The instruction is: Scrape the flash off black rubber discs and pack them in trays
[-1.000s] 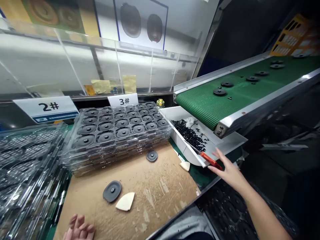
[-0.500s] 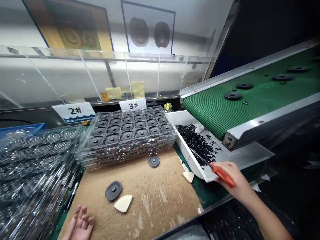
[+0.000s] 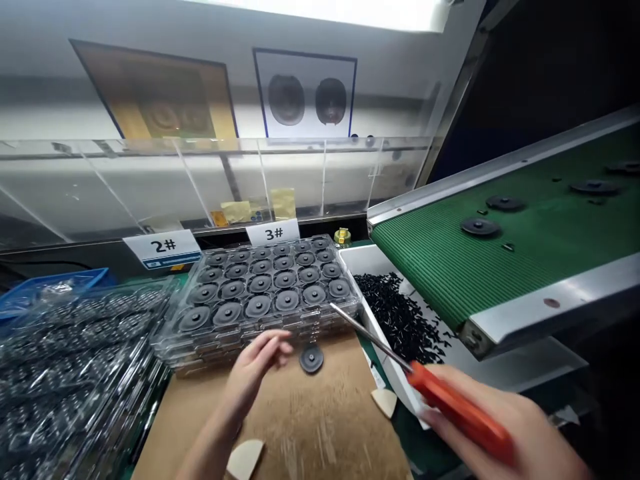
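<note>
My right hand (image 3: 500, 413) grips the red handle of a screwdriver (image 3: 455, 407), its metal shaft pointing up and left over the edge of the white tray. My left hand (image 3: 260, 360) hovers over the cardboard with its fingers loosely curled; whether anything small is between them is hidden. Just right of its fingertips a dark round disc (image 3: 311, 359) lies on the cardboard (image 3: 300, 413). Behind them sits a stack of clear plastic trays (image 3: 260, 283) filled with rows of dark discs. Black small parts (image 3: 400, 317) are heaped in the white tray (image 3: 385, 353).
A green conveyor belt (image 3: 450, 267) carrying dark discs slopes in from the right. Stacked clear trays (image 3: 75, 367) fill the left side, near a blue bin (image 3: 95, 280). Pale wedge pieces (image 3: 385, 402) lie on and beside the cardboard.
My left hand has moved up and right, towards the disc near the tray stack. My right hand has drawn nearer, and the screwdriver tip has left the black parts. The view has tilted upwards.
</note>
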Motion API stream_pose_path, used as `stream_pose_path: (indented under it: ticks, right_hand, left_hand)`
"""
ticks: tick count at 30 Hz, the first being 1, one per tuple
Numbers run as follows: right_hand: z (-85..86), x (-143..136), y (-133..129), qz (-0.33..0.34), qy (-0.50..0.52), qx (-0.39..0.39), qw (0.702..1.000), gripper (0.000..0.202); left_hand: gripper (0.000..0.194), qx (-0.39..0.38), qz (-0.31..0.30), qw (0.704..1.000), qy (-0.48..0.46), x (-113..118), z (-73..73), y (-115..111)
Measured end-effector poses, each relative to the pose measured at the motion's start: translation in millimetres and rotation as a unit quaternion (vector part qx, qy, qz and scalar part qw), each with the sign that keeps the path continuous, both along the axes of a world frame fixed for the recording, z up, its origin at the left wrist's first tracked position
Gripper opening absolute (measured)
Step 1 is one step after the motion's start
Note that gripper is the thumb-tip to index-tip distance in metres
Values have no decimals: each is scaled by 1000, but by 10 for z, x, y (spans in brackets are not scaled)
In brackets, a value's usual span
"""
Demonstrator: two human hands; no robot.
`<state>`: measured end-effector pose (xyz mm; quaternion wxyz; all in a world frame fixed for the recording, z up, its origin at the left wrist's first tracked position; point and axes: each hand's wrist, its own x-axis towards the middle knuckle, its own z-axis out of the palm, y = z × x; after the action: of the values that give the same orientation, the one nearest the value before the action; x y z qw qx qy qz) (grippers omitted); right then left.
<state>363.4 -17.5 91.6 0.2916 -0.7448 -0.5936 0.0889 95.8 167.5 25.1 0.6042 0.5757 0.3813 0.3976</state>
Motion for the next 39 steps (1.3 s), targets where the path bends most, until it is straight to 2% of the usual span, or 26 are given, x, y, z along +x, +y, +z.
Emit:
stream_pose_path:
  ticks: [2, 4, 6, 9, 13, 16, 21, 31, 39]
  right_hand:
    - [-13, 36, 295, -14, -7, -112, 994, 32]
    - [-106, 138, 549, -66, -18, -177, 982, 35]
    - [-237, 257, 723, -96, -20, -208, 973, 38]
    - [-393, 376, 856, -88, -7, -230, 969, 36]
    - [-454, 408, 958, -78, 0, -229, 970, 32]
    - [-447, 410, 1025, -78, 2, -246, 966, 30]
    - [-427, 422, 1080, -82, -6, -264, 961, 31]
    - [-469, 470, 1088, -72, -23, -251, 965, 31]
    - [-444, 484, 1118, -62, -23, -283, 957, 30]
  left_hand:
    - [24, 80, -42, 994, 58, 372, 93, 286]
    - [23, 165, -73, 977, 116, 708, 114, 557]
    - [23, 230, -106, 952, 170, 985, 88, 806]
    - [26, 291, -148, 913, 244, 1287, 22, 1120]
    - [29, 325, -188, 874, 310, 1531, -59, 1381]
    - [30, 332, -198, 860, 332, 1617, -122, 1459]
    - [30, 335, -199, 853, 346, 1635, -202, 1475]
    - [30, 343, -196, 849, 350, 1623, -193, 1457]
    - [29, 348, -190, 849, 350, 1622, -206, 1455]
